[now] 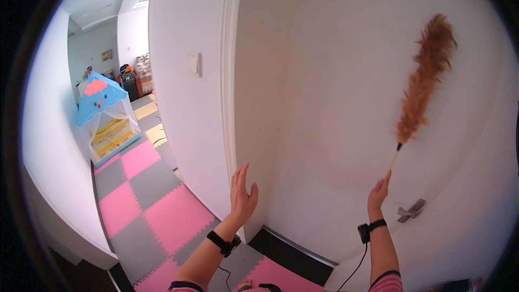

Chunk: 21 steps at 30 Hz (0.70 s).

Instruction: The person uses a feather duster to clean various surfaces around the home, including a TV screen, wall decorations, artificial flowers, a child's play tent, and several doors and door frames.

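My right hand (379, 194) is closed around the thin pale handle of a brown feather duster (425, 79). The duster points up and slightly right, its feathers in front of a white door (332, 109); whether they touch it cannot be told. Below and right of that hand is the door's metal lever handle (411, 211). My left hand (243, 196) is raised with fingers apart and nothing in it, near the white door frame (229, 101). Each wrist wears a black strap with a small device and a cable.
Pink and grey foam mats (178, 215) cover the floor. A dark threshold strip (290, 255) lies at the door's foot. A light switch (194, 64) is on the wall left of the frame. Down the hallway stands a blue and white play tent (106, 117), with furniture behind it.
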Available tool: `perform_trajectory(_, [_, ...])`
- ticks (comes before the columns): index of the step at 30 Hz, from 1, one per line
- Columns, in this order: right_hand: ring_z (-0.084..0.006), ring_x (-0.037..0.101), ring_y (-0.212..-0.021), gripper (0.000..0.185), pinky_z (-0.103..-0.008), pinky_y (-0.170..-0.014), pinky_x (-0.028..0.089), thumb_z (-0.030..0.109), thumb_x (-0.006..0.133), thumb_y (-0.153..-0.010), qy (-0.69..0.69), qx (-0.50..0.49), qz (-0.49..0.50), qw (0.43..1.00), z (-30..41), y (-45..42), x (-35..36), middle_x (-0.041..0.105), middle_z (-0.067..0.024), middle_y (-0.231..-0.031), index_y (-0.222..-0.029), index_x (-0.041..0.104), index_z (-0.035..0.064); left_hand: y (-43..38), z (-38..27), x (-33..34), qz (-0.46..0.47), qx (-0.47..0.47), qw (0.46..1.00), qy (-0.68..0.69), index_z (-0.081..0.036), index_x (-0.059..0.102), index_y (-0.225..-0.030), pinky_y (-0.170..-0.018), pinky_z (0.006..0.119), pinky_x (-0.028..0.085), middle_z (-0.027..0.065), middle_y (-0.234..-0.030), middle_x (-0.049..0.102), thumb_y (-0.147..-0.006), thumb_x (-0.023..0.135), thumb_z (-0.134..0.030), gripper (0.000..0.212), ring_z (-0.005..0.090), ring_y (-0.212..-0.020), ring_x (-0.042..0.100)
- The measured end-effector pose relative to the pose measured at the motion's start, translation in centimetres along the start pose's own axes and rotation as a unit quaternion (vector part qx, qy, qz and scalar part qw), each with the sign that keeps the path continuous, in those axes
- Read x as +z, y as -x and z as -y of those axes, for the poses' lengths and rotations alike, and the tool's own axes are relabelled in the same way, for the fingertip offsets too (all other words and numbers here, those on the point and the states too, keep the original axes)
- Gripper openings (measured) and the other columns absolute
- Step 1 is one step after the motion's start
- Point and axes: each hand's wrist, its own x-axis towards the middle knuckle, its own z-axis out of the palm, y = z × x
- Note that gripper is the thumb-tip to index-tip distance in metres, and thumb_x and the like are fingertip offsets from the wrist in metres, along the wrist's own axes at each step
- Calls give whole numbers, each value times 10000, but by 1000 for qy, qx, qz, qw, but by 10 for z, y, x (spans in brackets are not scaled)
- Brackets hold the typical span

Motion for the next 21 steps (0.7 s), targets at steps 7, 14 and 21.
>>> perform_trajectory(7, [-282, 391, -1237, 481, -325, -986, 338, 51, 327, -917, -199, 34, 287, 937, 131, 32, 130, 330, -180, -1387, -1387, 223, 65, -21, 30, -38, -43, 6, 997, -63, -19, 249, -1360, -1016, 402, 295, 206, -1342, 328, -785, 530, 7, 641, 360, -1243, 322])
perform_trajectory(14, [-228, 426, -1175, 539, -269, -938, 347, 17, 327, -887, -251, 62, 430, 865, 118, 221, 146, 342, -154, -1382, -1407, 190, 65, -26, 50, -34, -58, -14, 993, -99, -47, 207, -1383, -1045, 384, 264, 202, -1370, 301, -787, 556, -29, 691, 347, -1277, 283])
perform_trajectory(21, [-326, 422, -1191, 474, -318, -971, 336, 12, 358, -876, -53, 208, 629, 747, -38, 384, -50, 416, -232, -1298, -1346, 299, -7, -19, 49, -20, 9, -91, 992, -86, -63, 137, -1401, -1027, 404, 289, 211, -1392, 256, -793, 550, -58, 736, 377, -1258, 291])
